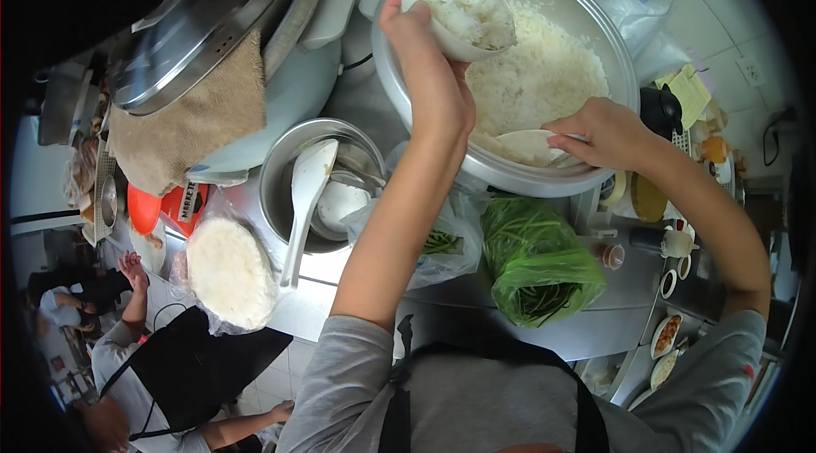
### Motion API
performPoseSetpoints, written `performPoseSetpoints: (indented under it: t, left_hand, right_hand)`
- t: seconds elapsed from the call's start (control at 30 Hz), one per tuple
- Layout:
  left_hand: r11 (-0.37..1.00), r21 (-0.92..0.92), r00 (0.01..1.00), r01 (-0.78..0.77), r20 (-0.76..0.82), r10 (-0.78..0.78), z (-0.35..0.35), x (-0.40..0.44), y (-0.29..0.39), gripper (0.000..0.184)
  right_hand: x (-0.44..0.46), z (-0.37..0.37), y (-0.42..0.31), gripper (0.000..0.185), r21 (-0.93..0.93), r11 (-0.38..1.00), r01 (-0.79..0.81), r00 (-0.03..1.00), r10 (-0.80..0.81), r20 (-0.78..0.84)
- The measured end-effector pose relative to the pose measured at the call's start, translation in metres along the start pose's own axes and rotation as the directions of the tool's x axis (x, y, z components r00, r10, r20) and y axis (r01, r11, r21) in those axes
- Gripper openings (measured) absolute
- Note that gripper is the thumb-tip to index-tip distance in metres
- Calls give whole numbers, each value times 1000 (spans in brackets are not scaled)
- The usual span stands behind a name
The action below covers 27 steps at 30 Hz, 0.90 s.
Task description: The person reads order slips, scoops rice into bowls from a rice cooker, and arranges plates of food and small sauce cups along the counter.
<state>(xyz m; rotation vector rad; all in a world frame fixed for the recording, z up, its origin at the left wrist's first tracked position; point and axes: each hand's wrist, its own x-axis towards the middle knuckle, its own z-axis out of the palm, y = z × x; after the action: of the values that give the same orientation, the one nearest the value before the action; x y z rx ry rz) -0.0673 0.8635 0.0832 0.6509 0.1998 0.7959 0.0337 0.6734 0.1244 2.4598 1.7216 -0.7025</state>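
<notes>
Past the grey shirt (489,398), hands (425,49) (608,137) cup a tilted rice bowl (466,11) and grip a paddle (529,145), its long axis pointing left.

White tiled wall (722,7) bears an outlet (750,71); pale tiled floor (285,359) lies below the metal tabletop (625,317).

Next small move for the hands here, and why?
Probably ease the paddle up through the rice to take a scoop: the right hand has it low at the rice's edge, while the left hand holds the part-filled bowl tilted above the pot.
</notes>
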Motion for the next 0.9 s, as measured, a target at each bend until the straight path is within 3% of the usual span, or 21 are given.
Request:
performPoseSetpoints:
  t: [0.1,0.2,0.3,0.4,0.5,0.6,0.73,0.77,0.87,0.9]
  left_hand:
    - [1000,5,999,-7,-42,8,-1,2,0,45]
    - [1000,13,998,-27,-59,28,-1,1,-1,48]
    - [999,32,996,-43,-81,46,0,2,-2,50]
    - [993,117,992,-31,-117,45,1,1,0,51]
    - [982,186,991,20,-136,5,3,1,1,52]
    - [979,179,989,98,-130,-75,11,-2,1,51]
    - [966,240,993,100,-86,-82,8,2,-2,52]
    - [963,253,993,94,-92,-72,8,2,-3,53]
    - [955,276,990,112,-116,-83,7,1,-3,53]
    - [961,255,991,104,-113,-77,7,-1,-3,52]
  right_hand:
    - [4,2,22,22,289,943,164,983,-133,-123]
    - [3,-15,24,23,577,811,-95,991,24,130]
    - [-6,-33,25,24,641,720,-265,964,193,182]
    - [-16,-52,45,26,668,705,-237,968,233,97]
    - [-14,-63,26,31,706,683,-187,913,386,-131]
    - [9,-51,-5,28,600,795,-88,812,406,-419]
    - [40,-5,-40,49,231,969,-88,758,216,-615]
    - [44,3,-53,54,119,988,-96,746,151,-649]
    - [46,19,-99,59,150,970,-194,716,244,-654]
    - [43,17,-107,60,113,973,-200,747,226,-625]
